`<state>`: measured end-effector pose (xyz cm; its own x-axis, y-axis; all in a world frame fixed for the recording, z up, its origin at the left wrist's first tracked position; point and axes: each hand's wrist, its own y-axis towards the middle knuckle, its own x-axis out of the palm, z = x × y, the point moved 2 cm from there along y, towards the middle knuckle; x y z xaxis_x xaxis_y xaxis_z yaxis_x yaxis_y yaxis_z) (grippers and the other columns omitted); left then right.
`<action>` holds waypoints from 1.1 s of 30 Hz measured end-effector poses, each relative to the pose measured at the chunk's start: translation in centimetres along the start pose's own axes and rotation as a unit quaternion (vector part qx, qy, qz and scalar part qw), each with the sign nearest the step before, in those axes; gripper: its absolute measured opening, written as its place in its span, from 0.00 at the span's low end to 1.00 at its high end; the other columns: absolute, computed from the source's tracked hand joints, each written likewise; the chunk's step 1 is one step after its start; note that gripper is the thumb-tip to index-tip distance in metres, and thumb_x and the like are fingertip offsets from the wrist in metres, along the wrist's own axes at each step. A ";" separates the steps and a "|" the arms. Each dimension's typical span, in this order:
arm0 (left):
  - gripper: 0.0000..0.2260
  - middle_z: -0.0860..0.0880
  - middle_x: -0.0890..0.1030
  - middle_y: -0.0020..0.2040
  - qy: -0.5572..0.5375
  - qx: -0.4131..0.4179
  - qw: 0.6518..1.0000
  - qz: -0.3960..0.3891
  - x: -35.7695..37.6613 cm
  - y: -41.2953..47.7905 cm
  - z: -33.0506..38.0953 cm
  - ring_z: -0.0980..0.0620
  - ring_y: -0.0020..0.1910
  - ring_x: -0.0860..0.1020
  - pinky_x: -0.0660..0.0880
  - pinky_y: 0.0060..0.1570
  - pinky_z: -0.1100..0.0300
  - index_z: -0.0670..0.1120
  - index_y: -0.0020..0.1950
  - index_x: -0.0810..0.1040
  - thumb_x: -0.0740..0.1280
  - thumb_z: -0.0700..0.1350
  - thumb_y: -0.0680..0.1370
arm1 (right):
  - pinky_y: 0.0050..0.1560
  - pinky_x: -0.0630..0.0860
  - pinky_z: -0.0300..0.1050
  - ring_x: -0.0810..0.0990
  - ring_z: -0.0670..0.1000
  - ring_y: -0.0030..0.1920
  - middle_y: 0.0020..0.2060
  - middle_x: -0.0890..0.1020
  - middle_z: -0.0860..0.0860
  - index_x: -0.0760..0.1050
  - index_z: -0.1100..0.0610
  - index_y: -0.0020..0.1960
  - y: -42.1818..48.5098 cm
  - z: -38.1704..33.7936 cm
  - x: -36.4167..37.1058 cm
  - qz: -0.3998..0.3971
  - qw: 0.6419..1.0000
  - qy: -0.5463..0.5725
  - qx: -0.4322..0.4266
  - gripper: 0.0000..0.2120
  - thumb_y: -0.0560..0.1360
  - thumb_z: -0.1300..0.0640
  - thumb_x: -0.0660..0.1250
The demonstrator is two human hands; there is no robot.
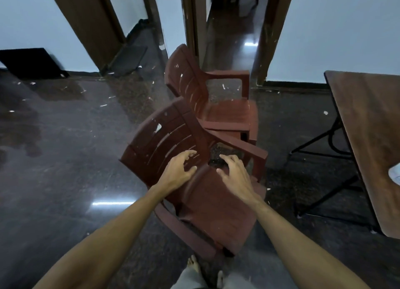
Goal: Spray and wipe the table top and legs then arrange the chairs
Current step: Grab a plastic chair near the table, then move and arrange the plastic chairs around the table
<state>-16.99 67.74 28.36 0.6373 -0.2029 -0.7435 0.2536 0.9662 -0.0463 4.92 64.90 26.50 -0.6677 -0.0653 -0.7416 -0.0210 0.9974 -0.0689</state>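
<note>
Maroon moulded plastic fills the middle of the view: the near chair (216,213) has a curved, slatted backrest flecked with pale spots, a ribbed seat and chunky squared armrests. Both hands are over it now. The left hand (177,169) has its fingers spread and hooked like a claw above the backrest slats. The right hand (234,174) is splayed the same way over the gap where backrest meets seat. Neither grips anything, and I cannot tell whether the fingertips actually touch the plastic. At 12 o'clock a second chair (225,113) of the same maroon plastic stands just beside the first, its seat turned toward 3 o'clock. Out at 3 o'clock is the table (368,120), with a brown wood-grain top and thin black metal legs (324,150) braced crosswise underneath. Something white (395,174) lies on the table at the frame edge, too cut off to name. The floor (75,159) is dark speckled stone, polished and glossy, scattered with pale scraps. A flat black panel (30,61) leans at 10 o'clock against the pale wall. Bare toes (193,265) show at 6 o'clock.
</note>
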 end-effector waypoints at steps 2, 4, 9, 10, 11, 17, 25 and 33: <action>0.24 0.50 0.80 0.66 0.007 0.020 1.000 0.006 -1.9 1.2 -1.2 0.53 0.65 0.77 0.75 0.66 0.55 0.49 0.73 0.74 0.74 0.44 0.77 | 0.61 0.72 0.49 0.69 0.51 0.68 0.65 0.72 0.48 0.68 0.52 0.75 1.4 -1.2 1.0 0.003 1.000 0.014 -0.003 0.24 0.80 0.52 0.67; 0.24 0.51 0.79 0.66 0.008 0.024 1.000 0.004 -3.8 2.3 -2.1 0.54 0.65 0.77 0.75 0.67 0.56 0.50 0.73 0.74 0.74 0.44 0.78 | 0.60 0.72 0.49 0.69 0.51 0.68 0.64 0.72 0.48 0.68 0.52 0.75 2.5 -2.5 2.2 0.006 1.000 0.018 -0.003 0.24 0.80 0.53 0.67; 0.23 0.52 0.80 0.66 0.042 0.074 0.996 -0.023 -7.5 6.2 -5.0 0.56 0.63 0.78 0.74 0.65 0.61 0.49 0.72 0.75 0.74 0.44 0.78 | 0.61 0.72 0.47 0.68 0.49 0.68 0.64 0.72 0.47 0.68 0.52 0.75 4.6 -5.7 4.9 0.037 0.999 0.024 0.015 0.24 0.80 0.52 0.67; 0.23 0.53 0.80 0.66 0.050 0.090 0.994 -0.035 -8.3 7.6 -5.9 0.56 0.63 0.78 0.75 0.65 0.59 0.50 0.72 0.75 0.74 0.45 0.78 | 0.60 0.72 0.46 0.68 0.49 0.68 0.64 0.72 0.47 0.68 0.51 0.75 5.3 -6.4 5.5 0.051 0.998 0.027 0.027 0.24 0.80 0.52 0.67; 0.22 0.53 0.80 0.65 0.056 0.110 0.991 -0.048 -9.2 9.1 -6.8 0.56 0.62 0.78 0.76 0.63 0.57 0.50 0.71 0.75 0.74 0.45 0.78 | 0.60 0.71 0.46 0.68 0.49 0.68 0.65 0.72 0.46 0.68 0.51 0.75 6.1 -7.1 6.3 0.066 0.997 0.030 0.041 0.24 0.80 0.51 0.67; 0.20 0.53 0.82 0.62 0.050 0.225 0.966 -0.117 -13.2 17.9 -13.1 0.55 0.58 0.80 0.77 0.58 0.58 0.49 0.68 0.78 0.74 0.44 0.77 | 0.62 0.72 0.47 0.69 0.48 0.68 0.65 0.72 0.46 0.68 0.50 0.75 10.7 -12.5 12.9 0.148 0.976 0.043 0.156 0.24 0.80 0.49 0.66; 0.19 0.52 0.83 0.61 0.086 0.377 0.885 -0.260 -17.2 22.8 -16.5 0.53 0.59 0.81 0.78 0.59 0.53 0.49 0.68 0.78 0.74 0.46 0.77 | 0.63 0.72 0.49 0.69 0.48 0.69 0.66 0.72 0.46 0.68 0.49 0.75 11.8 -21.9 17.2 0.249 0.928 0.057 0.272 0.24 0.80 0.47 0.65; 0.20 0.50 0.83 0.62 0.066 0.470 0.829 -0.296 -19.6 25.0 -18.6 0.51 0.58 0.82 0.78 0.61 0.53 0.47 0.68 0.79 0.74 0.44 0.76 | 0.64 0.72 0.51 0.69 0.51 0.69 0.66 0.72 0.47 0.68 0.49 0.74 12.2 -27.5 21.1 0.326 0.883 0.064 0.332 0.24 0.80 0.46 0.66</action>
<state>-36.70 98.81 29.36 0.1287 -0.5183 -0.8454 0.9881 0.1394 0.0649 -29.93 76.55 28.36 -0.4561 0.5621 -0.6899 0.8115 0.5809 -0.0633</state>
